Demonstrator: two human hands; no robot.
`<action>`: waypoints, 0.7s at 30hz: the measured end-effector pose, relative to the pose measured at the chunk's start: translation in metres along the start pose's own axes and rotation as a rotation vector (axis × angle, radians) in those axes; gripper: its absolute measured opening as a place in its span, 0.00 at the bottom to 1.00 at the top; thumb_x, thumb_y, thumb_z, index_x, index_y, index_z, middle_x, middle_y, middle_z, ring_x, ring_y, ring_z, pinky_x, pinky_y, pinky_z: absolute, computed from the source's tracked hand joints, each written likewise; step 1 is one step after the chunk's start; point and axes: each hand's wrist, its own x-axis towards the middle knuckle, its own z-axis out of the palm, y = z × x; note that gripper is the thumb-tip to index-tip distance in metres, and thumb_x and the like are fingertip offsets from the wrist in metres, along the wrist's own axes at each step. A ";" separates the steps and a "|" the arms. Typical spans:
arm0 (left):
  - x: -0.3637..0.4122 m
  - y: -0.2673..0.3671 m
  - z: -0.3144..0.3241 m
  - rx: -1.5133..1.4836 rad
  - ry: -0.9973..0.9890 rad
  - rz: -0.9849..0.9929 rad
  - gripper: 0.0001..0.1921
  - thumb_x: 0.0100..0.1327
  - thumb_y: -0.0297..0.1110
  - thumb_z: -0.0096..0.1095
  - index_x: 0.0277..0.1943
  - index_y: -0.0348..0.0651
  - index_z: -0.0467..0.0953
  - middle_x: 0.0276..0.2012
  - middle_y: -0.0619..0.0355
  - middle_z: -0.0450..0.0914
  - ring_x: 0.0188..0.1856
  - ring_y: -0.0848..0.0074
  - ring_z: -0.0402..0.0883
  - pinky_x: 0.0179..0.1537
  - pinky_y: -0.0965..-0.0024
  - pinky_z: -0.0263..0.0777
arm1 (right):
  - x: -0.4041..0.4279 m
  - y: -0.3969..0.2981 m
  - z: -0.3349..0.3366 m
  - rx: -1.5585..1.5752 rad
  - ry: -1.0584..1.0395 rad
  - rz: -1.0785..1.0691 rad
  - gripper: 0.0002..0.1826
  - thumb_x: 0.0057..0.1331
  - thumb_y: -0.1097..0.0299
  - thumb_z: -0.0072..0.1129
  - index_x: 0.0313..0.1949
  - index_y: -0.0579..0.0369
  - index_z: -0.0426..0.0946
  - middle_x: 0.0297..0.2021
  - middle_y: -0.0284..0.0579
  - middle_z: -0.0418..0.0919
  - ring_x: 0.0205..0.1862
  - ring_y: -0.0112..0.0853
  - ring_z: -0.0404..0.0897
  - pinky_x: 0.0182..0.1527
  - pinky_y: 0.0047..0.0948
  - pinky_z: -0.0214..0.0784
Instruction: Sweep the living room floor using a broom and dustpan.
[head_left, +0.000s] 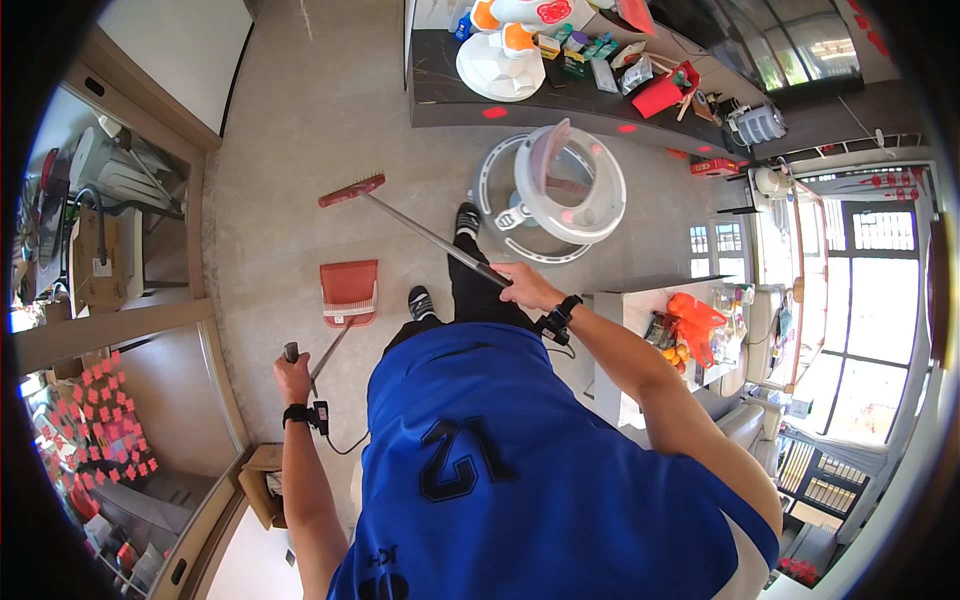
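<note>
My right hand (529, 285) grips the grey handle of a red broom (352, 190), whose shaft slants away to the upper left. The broom head is off to the left of my forward foot, its bristles turned away from me. In my left hand (293, 375) is the upright handle of a long-handled red dustpan (349, 282). The dustpan lies on the tiled floor between the broom head and my left hand, with a pale comb-like strip across its pan. A strapped device sits on each of my wrists.
A white round baby walker (570, 187) stands just ahead of my right foot. Behind it runs a dark cabinet (442, 82) laden with goods. A white table (611, 330) with fruit and bags is at my right, a glazed sliding door frame (112, 326) at my left. A cardboard box (262, 480) sits beside my left forearm.
</note>
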 end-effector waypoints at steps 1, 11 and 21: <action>-0.001 0.004 -0.002 0.001 -0.012 0.004 0.15 0.52 0.34 0.65 0.23 0.30 0.70 0.16 0.53 0.68 0.21 0.71 0.65 0.27 0.58 0.64 | -0.001 0.000 0.000 -0.028 -0.003 0.018 0.39 0.50 0.76 0.63 0.66 0.59 0.72 0.28 0.52 0.82 0.28 0.36 0.82 0.36 0.33 0.74; 0.005 -0.032 -0.002 -0.053 -0.003 0.013 0.13 0.53 0.33 0.64 0.21 0.36 0.69 0.14 0.62 0.67 0.17 0.78 0.65 0.21 0.64 0.60 | -0.022 0.026 0.004 -0.103 0.041 0.120 0.37 0.48 0.75 0.64 0.63 0.59 0.74 0.38 0.60 0.84 0.39 0.44 0.85 0.44 0.37 0.75; 0.015 0.014 0.026 0.151 -0.080 0.014 0.19 0.52 0.39 0.69 0.28 0.26 0.76 0.21 0.40 0.76 0.26 0.53 0.75 0.34 0.51 0.70 | -0.006 0.092 -0.029 -0.061 0.320 0.029 0.34 0.51 0.74 0.61 0.61 0.62 0.74 0.38 0.66 0.83 0.39 0.48 0.85 0.42 0.42 0.75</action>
